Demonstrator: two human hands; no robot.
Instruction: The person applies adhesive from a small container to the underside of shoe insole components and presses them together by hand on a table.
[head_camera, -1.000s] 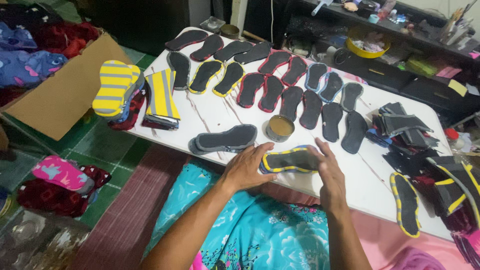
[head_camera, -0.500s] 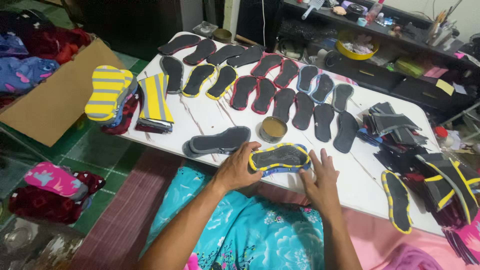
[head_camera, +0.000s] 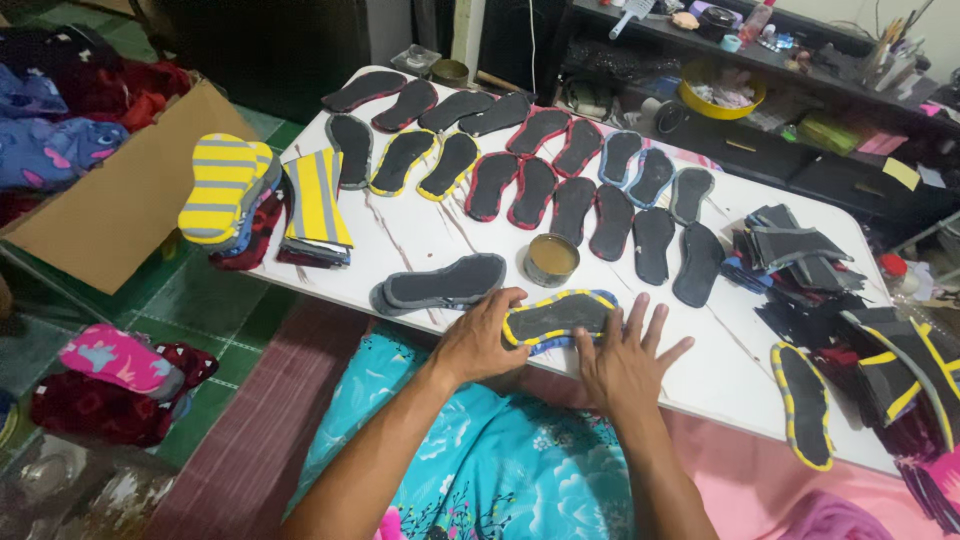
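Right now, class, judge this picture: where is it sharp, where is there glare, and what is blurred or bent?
Head view: the yellow-edged sole under both hands is sharp; soft glare lies on the white table; the bottom-left floor corner is blurred; the table edges bow slightly from the wide lens.

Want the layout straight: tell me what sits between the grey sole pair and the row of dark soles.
The head view shows a round open tin on the white table, between the grey soles and dark soles.

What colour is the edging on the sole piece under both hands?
Yellow edging round a dark grey sole piece, with blue showing beneath; the head view shows it.
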